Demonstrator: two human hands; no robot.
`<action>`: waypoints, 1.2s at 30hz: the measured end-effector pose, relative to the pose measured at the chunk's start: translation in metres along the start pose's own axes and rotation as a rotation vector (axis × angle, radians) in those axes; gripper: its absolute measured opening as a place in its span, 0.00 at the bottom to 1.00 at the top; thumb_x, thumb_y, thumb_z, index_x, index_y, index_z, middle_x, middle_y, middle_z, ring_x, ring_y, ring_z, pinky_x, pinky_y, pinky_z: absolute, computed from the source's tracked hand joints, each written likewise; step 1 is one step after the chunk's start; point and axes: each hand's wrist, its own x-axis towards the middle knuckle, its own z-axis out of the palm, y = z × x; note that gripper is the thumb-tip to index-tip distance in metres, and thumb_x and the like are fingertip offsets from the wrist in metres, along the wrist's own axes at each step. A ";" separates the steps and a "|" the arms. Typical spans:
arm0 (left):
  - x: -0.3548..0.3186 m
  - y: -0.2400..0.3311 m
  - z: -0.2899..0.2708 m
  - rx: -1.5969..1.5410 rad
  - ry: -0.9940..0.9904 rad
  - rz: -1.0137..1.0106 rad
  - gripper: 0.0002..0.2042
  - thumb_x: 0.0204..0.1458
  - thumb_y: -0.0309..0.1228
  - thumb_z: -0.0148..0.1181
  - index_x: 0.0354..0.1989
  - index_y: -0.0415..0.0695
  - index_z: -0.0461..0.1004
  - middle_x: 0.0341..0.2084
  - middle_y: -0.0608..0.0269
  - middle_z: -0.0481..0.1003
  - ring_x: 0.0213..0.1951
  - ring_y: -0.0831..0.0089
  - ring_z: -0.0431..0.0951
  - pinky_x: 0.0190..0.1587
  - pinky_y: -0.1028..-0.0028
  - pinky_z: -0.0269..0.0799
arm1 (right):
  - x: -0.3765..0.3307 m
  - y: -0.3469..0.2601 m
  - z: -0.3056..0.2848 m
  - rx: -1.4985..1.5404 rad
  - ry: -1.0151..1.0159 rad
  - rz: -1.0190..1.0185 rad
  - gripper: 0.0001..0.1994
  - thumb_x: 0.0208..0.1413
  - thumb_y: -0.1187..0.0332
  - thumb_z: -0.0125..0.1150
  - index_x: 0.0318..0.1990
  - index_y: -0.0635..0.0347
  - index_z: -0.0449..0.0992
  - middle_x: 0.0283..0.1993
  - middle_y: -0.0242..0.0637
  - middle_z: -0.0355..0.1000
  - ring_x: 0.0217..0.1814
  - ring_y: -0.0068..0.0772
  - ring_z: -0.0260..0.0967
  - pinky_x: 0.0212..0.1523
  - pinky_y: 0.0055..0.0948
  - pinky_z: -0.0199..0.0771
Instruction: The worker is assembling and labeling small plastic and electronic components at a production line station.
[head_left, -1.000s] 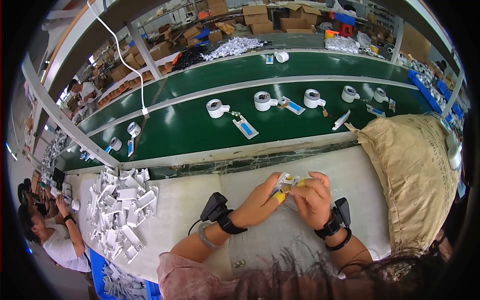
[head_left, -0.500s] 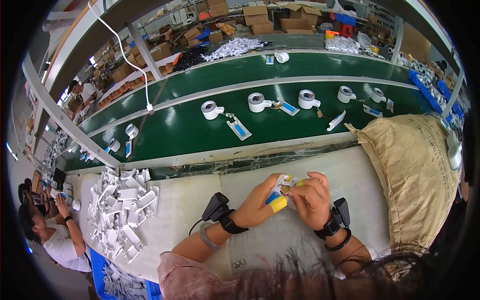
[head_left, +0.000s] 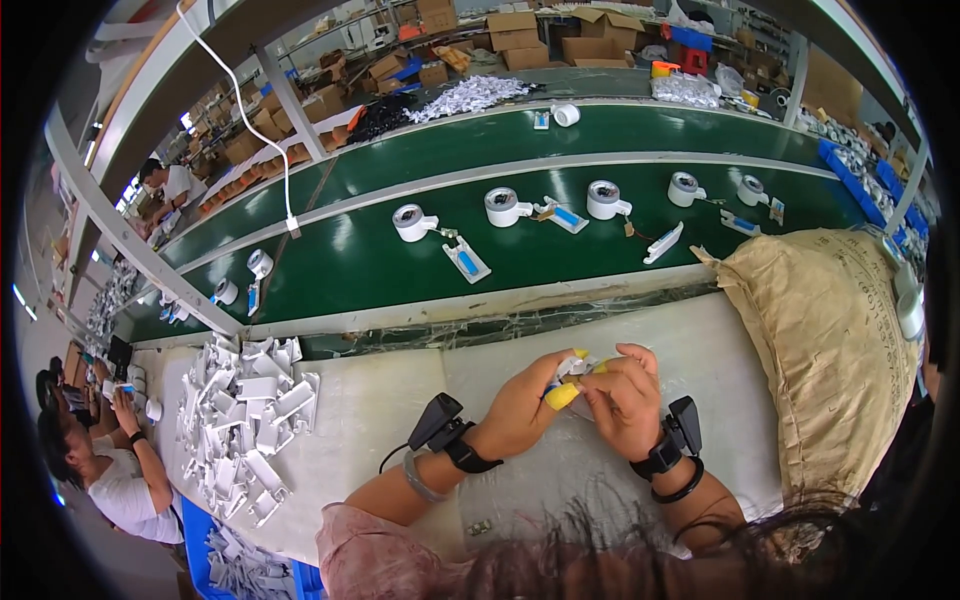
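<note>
My left hand (head_left: 528,400) and my right hand (head_left: 625,395) meet over the white worktable (head_left: 380,420), both closed around one small white plastic part (head_left: 575,368) held between the fingertips. Yellow finger covers show on the fingers of both hands. Each wrist carries a black strapped device. The part is mostly hidden by my fingers.
A heap of white plastic pieces (head_left: 250,415) lies to the left. A large tan sack (head_left: 830,340) fills the right. Beyond the table a green conveyor belt (head_left: 360,265) carries white round units and small blue-and-white parts. A seated person (head_left: 105,470) works at far left.
The items on the green belt have drifted leftward. My hands stayed together in place, fingers shifting slightly on the small part.
</note>
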 end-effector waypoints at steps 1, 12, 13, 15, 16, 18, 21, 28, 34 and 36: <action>-0.001 -0.002 0.001 0.014 0.012 0.015 0.21 0.59 0.29 0.53 0.60 0.37 0.61 0.49 0.46 0.72 0.48 0.51 0.75 0.50 0.65 0.71 | 0.000 0.000 0.000 0.001 -0.001 0.000 0.10 0.42 0.80 0.67 0.33 0.55 0.78 0.30 0.32 0.71 0.36 0.34 0.69 0.57 0.44 0.64; 0.004 -0.016 0.008 0.131 0.214 0.303 0.14 0.60 0.28 0.52 0.54 0.39 0.69 0.30 0.62 0.73 0.27 0.79 0.71 0.30 0.77 0.68 | -0.001 -0.003 0.004 0.005 0.003 -0.025 0.11 0.41 0.80 0.67 0.33 0.55 0.77 0.31 0.32 0.72 0.36 0.34 0.70 0.56 0.45 0.65; 0.005 -0.014 0.007 0.129 0.200 0.297 0.13 0.61 0.29 0.51 0.53 0.39 0.70 0.30 0.62 0.74 0.25 0.79 0.72 0.29 0.78 0.67 | -0.001 -0.003 0.005 -0.002 -0.005 -0.016 0.11 0.41 0.80 0.68 0.33 0.55 0.76 0.30 0.31 0.72 0.35 0.34 0.70 0.56 0.44 0.65; 0.006 -0.006 0.004 0.128 0.186 0.293 0.13 0.61 0.30 0.51 0.51 0.40 0.70 0.30 0.62 0.75 0.24 0.80 0.72 0.28 0.78 0.67 | -0.002 -0.001 0.006 -0.009 -0.010 -0.008 0.11 0.41 0.79 0.68 0.32 0.55 0.76 0.30 0.31 0.72 0.35 0.33 0.71 0.56 0.44 0.66; 0.005 -0.001 0.002 0.067 0.144 0.150 0.12 0.62 0.31 0.49 0.50 0.40 0.71 0.30 0.62 0.76 0.22 0.80 0.72 0.25 0.79 0.67 | -0.004 0.002 0.006 -0.012 -0.038 -0.012 0.12 0.42 0.77 0.68 0.36 0.56 0.76 0.34 0.34 0.72 0.38 0.36 0.70 0.56 0.44 0.65; 0.008 0.001 -0.007 0.011 0.103 0.006 0.11 0.63 0.32 0.48 0.49 0.41 0.71 0.30 0.62 0.77 0.20 0.81 0.72 0.23 0.80 0.66 | -0.005 0.001 0.007 -0.011 -0.063 -0.017 0.13 0.44 0.76 0.68 0.39 0.57 0.76 0.38 0.37 0.73 0.42 0.38 0.70 0.57 0.44 0.63; 0.020 -0.013 -0.047 -0.201 0.210 -0.216 0.12 0.63 0.33 0.45 0.48 0.43 0.72 0.27 0.63 0.78 0.19 0.81 0.72 0.20 0.80 0.67 | -0.005 -0.001 0.008 -0.072 -0.087 0.111 0.24 0.49 0.69 0.67 0.54 0.62 0.68 0.56 0.48 0.65 0.58 0.50 0.61 0.59 0.43 0.58; 0.013 -0.032 -0.184 0.483 0.514 -0.483 0.12 0.59 0.31 0.51 0.47 0.40 0.72 0.31 0.56 0.78 0.25 0.67 0.79 0.24 0.70 0.73 | -0.009 0.009 0.008 -0.050 -0.125 0.116 0.20 0.48 0.75 0.64 0.51 0.60 0.71 0.55 0.44 0.67 0.57 0.48 0.62 0.57 0.41 0.61; 0.043 -0.070 -0.205 1.429 0.998 -0.029 0.12 0.50 0.29 0.60 0.43 0.41 0.75 0.36 0.50 0.77 0.38 0.48 0.78 0.41 0.55 0.73 | -0.011 0.011 0.009 -0.024 -0.160 0.116 0.18 0.47 0.77 0.63 0.48 0.59 0.73 0.53 0.43 0.67 0.56 0.48 0.63 0.56 0.40 0.62; 0.069 -0.083 -0.194 1.268 0.693 -0.372 0.12 0.51 0.37 0.60 0.38 0.43 0.77 0.40 0.50 0.76 0.39 0.50 0.78 0.38 0.55 0.75 | -0.012 0.014 0.005 -0.016 -0.169 0.121 0.17 0.47 0.77 0.63 0.47 0.59 0.73 0.53 0.43 0.68 0.56 0.48 0.63 0.55 0.40 0.63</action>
